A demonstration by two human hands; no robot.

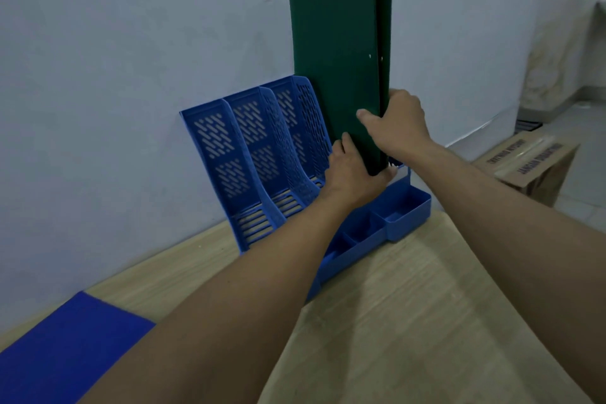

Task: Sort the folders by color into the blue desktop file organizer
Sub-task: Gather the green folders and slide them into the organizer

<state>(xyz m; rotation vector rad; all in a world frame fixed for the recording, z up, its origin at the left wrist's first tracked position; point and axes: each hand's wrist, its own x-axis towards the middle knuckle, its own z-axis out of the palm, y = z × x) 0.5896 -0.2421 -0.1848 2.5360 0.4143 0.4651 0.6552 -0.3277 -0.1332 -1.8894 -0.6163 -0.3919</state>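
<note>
A blue folder (65, 351) is lying flat on the worktop (410, 321) nearest me, waiting. I'm holding two green folders (334, 52) upright, my left hand (352, 174) gripping their bottom corner, right hand (398, 123) fingers clamping the spine, just above the rightmost slot of the blue organizer (249, 157) (three slots showing, all empty). Next I'm judging they need lowering straight in.

Upside-down print on cardboard box (524, 167), approx. "JANGAN DIBANTING"; rest unreadable.
</note>
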